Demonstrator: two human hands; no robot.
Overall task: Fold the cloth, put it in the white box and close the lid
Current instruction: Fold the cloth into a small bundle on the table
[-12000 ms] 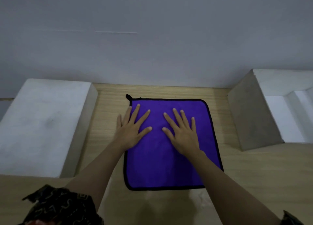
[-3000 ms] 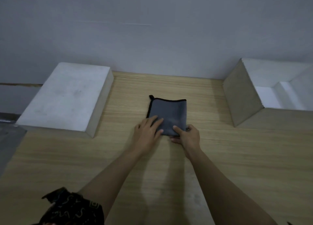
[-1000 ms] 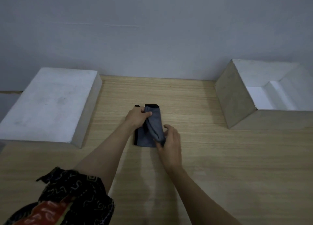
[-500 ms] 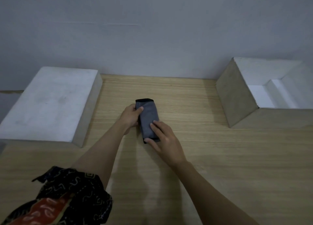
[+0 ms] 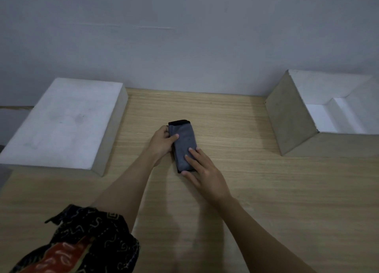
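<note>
Your hands work a folded cloth [image 5: 183, 144] at the middle of a wooden table [image 5: 256, 190]: your left hand [image 5: 162, 141] grips the cloth's left edge, thumb lying across the top and fingers curled around the side, while your right hand [image 5: 205, 174] lies open with its fingers spread, fingertips pressing flat on the cloth's near end. The cloth shows grey, folded into a narrow upright strip with a black border visible at its far end, and it lies flat on the table. To your right, well apart from the cloth, the white box [image 5: 291, 116] stands open against the wall, its pale interior exposed. To your left, also well apart, the lid [image 5: 63, 120], a flat white slab, lies on the table beside the wall. A dark patterned sleeve [image 5: 86, 240] with a red patch covers your left upper arm at the bottom of the view; both forearms are bare. A plain grey wall [image 5: 184, 47] rises behind the table.
</note>
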